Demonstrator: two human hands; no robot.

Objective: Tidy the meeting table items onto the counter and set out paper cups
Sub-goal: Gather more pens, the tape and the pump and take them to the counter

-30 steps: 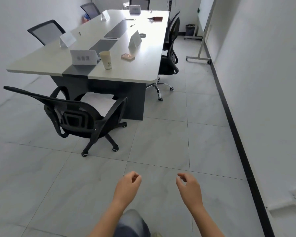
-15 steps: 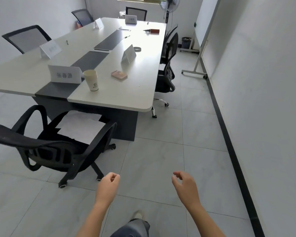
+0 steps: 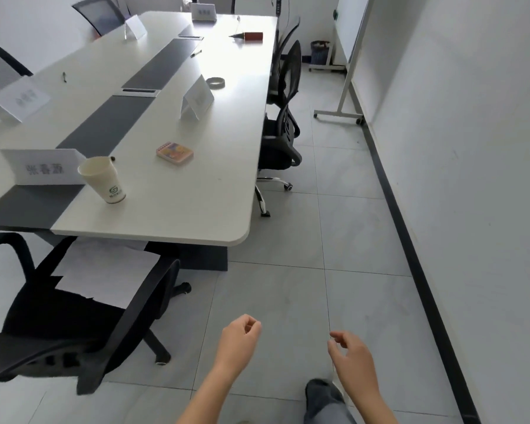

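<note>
My left hand [image 3: 237, 342] is loosely curled and my right hand [image 3: 351, 358] half open; neither grip holds anything. The paper cup [image 3: 102, 179] stands upright near the desk [image 3: 178, 206] corner, beside a name card [image 3: 43, 168]. I judge it light and crushable, so I'd pinch it gently mid-wall. The small notebook [image 3: 175, 153] lies flat behind it.

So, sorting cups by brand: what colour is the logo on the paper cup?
Green, on the cream paper cup near the table's end, seen in the head view.
</note>
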